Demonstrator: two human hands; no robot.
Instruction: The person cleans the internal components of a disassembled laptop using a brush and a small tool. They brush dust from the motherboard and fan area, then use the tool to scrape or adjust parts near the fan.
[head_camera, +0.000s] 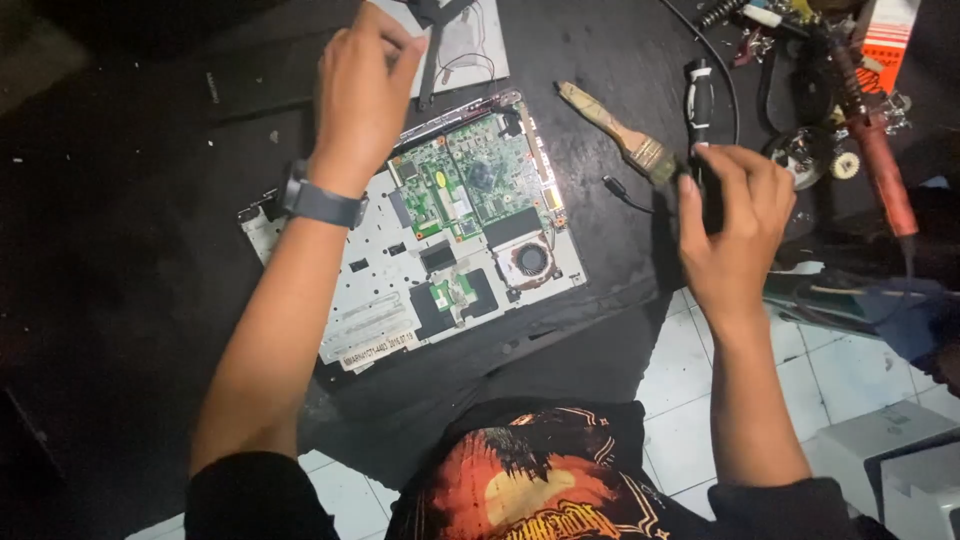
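An opened laptop base (400, 290) lies on the black table, with its green circuit board (465, 180) and a small round fan (530, 260) exposed. My left hand (365, 90), with a dark watch on the wrist, hovers over the far left corner of the laptop, its fingers curled near a dark bracket (430, 40); what it holds is hidden. My right hand (735, 225) is to the right of the laptop, closed around a black screwdriver handle (700, 100), beside a wooden paintbrush (620, 130).
A soldering iron (880, 160) with a reddish handle, cables and small parts crowd the far right of the table (130, 200). A white sheet (470, 45) lies beyond the laptop. White floor tiles (840, 370) and a grey box (890, 440) show at lower right.
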